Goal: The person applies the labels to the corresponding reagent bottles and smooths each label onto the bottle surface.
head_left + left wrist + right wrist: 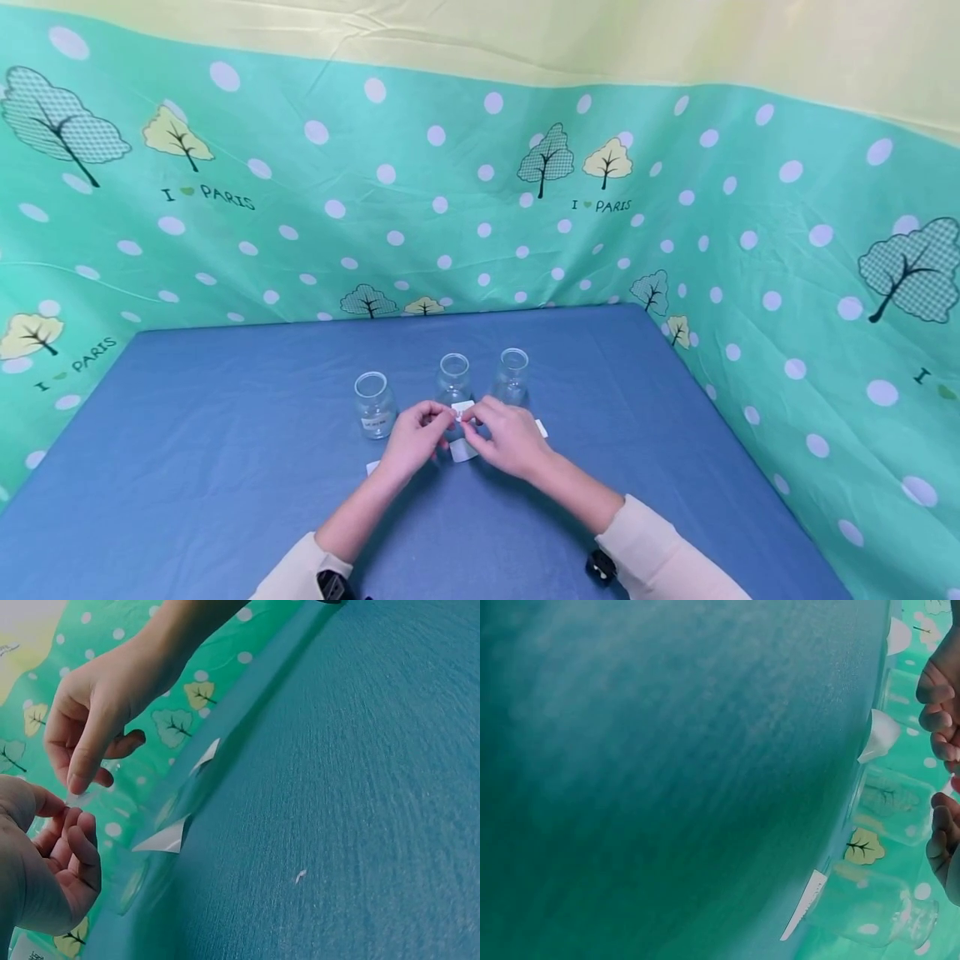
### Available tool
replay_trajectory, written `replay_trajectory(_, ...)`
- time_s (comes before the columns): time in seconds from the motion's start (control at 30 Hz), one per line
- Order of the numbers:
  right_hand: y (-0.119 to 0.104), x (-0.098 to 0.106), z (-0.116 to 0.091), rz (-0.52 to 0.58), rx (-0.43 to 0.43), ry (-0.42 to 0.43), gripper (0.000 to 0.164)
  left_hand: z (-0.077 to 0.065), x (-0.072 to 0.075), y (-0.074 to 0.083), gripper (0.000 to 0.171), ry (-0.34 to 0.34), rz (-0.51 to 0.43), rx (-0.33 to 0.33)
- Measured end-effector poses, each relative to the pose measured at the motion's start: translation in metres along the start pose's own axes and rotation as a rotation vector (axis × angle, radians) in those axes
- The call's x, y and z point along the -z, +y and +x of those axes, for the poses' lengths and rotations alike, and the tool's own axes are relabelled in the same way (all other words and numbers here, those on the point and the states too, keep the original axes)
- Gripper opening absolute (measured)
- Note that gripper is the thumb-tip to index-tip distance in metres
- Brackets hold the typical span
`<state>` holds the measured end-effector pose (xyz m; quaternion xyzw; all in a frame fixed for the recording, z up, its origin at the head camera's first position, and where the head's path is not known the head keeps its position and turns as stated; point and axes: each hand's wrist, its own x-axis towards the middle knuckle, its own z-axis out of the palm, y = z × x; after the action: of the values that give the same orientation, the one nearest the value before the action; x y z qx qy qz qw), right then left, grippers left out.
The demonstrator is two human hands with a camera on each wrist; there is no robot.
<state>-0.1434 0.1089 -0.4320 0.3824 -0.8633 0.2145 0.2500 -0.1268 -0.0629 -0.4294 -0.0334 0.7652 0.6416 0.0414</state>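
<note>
Left jar (pixel 372 396) labelled; white label (pixel 463 407) in hand.
It is pinched by the fingertips of the left hand (pixel 413 434) and right hand (pixel 508 435), near side of the middle jar (pixel 453 379); that jar and the right jar (pixel 513 380) seem left to be labelled.

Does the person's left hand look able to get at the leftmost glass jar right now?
Probably yes: the left hand is close beside the leftmost glass jar, with nothing visible between them, though it seems to be pinching a small pale piece and may need freeing.
</note>
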Motion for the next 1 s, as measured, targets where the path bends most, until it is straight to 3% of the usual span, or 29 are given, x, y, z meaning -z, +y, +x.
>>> replay_trajectory(0.27,0.003,0.002,-0.003,0.033,-0.071,-0.023,0.011,0.0,0.001,0.0,0.016,0.006,0.028,-0.032)
replay_trajectory(0.43,0.007,0.006,-0.003,0.083,-0.183,-0.052,0.014,0.0,0.002,-0.001,0.015,0.022,0.048,-0.036)
replay_trajectory(0.73,0.012,0.006,0.003,0.422,-0.59,-0.119,0.015,0.0,0.005,-0.006,0.01,0.014,0.128,-0.106)
replay_trajectory(1.0,0.013,0.004,0.006,0.542,-0.648,-0.132,0.01,0.002,0.006,-0.008,0.008,0.033,0.142,-0.138)
